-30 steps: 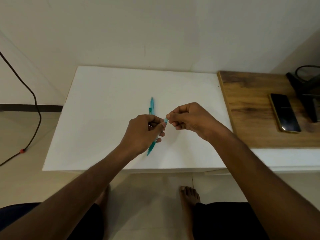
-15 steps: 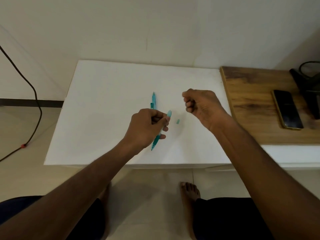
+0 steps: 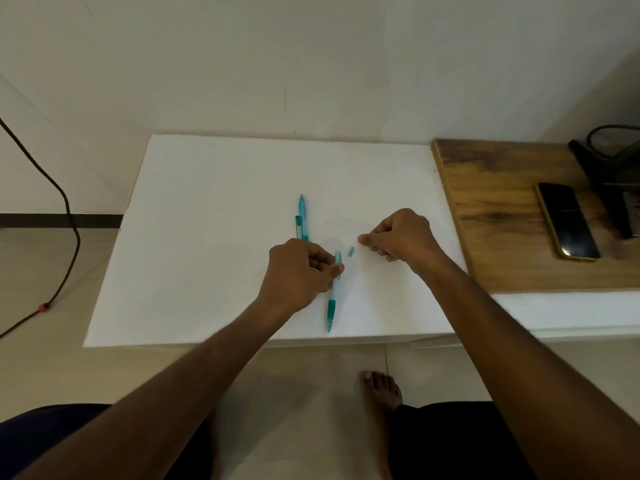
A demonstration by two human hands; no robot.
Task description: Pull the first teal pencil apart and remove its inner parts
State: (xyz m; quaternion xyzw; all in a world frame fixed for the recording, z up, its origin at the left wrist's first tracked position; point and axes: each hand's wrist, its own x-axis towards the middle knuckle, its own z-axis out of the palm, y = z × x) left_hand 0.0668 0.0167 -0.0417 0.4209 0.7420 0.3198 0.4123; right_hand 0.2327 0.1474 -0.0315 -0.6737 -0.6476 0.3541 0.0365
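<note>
Tabletop (image 3: 207, 209): white and flat; it carries the pens and both your hands. A wooden board (image 3: 502, 216) adjoins it at 3 o'clock, with a dark phone (image 3: 568, 221) lying on it, well apart from your work.

Left hand (image 3: 298, 271): your grip is closed round the barrel of the held pen (image 3: 333, 296), thumb and fingers pinching near its upper end. The tip points toward 6 o'clock, near the tabletop's front edge. The hand has barely moved in the last second.

Right hand (image 3: 398, 239): a second ago it met the left hand at the pen's top end; it has now drawn off toward 2 o'clock. Its fingers are curled with the thumb against the forefinger; you cannot tell from here whether anything small sits between them.

Second pen (image 3: 302, 216): lies on the tabletop at 12 o'clock of your left hand, lengthwise, partly hidden behind the knuckles.

Small teal piece (image 3: 350, 251): new on the tabletop, between your two hands, just beside the held pen's top end. It looks like the end cap, so the pen seems to have come apart at the top.

In the way: nothing lies between your hands except that piece; a dark cable (image 3: 65, 202) hangs at 9 o'clock, well off the tabletop.
</note>
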